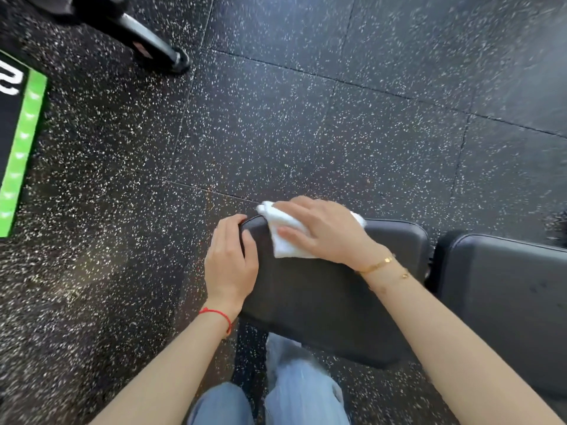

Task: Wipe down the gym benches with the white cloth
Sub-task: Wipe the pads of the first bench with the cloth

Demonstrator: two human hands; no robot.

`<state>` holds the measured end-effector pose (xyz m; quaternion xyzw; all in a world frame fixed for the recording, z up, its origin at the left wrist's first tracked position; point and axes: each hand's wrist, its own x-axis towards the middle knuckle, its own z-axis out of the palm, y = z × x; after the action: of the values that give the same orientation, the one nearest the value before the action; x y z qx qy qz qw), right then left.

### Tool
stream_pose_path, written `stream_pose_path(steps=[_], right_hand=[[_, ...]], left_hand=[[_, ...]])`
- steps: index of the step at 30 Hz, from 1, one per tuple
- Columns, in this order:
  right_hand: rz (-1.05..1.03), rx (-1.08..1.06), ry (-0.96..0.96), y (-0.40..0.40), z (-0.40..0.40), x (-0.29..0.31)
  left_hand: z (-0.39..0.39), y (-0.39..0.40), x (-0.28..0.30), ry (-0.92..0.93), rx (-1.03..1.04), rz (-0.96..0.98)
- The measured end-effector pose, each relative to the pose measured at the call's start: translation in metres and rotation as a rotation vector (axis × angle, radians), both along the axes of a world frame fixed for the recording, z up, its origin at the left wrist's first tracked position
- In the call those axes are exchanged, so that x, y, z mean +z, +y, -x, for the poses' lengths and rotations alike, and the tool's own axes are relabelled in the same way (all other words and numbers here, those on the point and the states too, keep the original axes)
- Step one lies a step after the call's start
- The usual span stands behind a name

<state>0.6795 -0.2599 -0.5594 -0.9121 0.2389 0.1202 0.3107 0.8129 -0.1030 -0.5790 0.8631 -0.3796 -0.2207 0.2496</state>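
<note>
One head-worn, wide-angle view looks steeply down from close above the bench. It faces forward over the speckled floor. No second view overlaps.

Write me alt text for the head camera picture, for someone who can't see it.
A right hand presses a white cloth flat on a dark padded bench pad, while the left hand grips the pad's end. A second pad sits alongside, over speckled black floor.
</note>
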Motion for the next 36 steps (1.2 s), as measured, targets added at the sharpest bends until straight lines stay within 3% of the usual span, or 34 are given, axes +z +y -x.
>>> stream_pose_path(steps=[5, 10, 18, 22, 25, 28, 32, 36], right_hand=[[-0.026, -0.137, 0.086, -0.016, 0.021, -0.004], [-0.080, -0.056, 0.045, -0.001, -0.027, -0.013], [-0.040, -0.116, 0.110, -0.025, 0.049, 0.000], [-0.079, -0.132, 0.135, -0.016, 0.016, -0.004], [-0.014, -0.084, 0.119, -0.001, -0.004, -0.006], [0.101, -0.086, 0.131, -0.002, 0.028, -0.001], [0.221, -0.312, 0.191, -0.020, 0.096, 0.003], [0.156, -0.546, 0.287, -0.026, 0.104, -0.002]], left_hand=[[0.002, -0.003, 0.002, -0.017, 0.001, -0.017], [0.003, -0.003, -0.001, -0.024, 0.002, -0.040], [0.002, -0.002, -0.003, -0.037, -0.013, -0.029], [0.006, -0.002, -0.002, -0.049, 0.003, -0.048], [0.004, 0.000, -0.003, -0.041, -0.013, -0.053], [0.002, 0.002, -0.003, -0.046, -0.040, -0.045], [0.003, 0.002, -0.001, -0.060, -0.068, -0.033], [0.003, 0.003, -0.001, -0.105, -0.131, -0.023]])
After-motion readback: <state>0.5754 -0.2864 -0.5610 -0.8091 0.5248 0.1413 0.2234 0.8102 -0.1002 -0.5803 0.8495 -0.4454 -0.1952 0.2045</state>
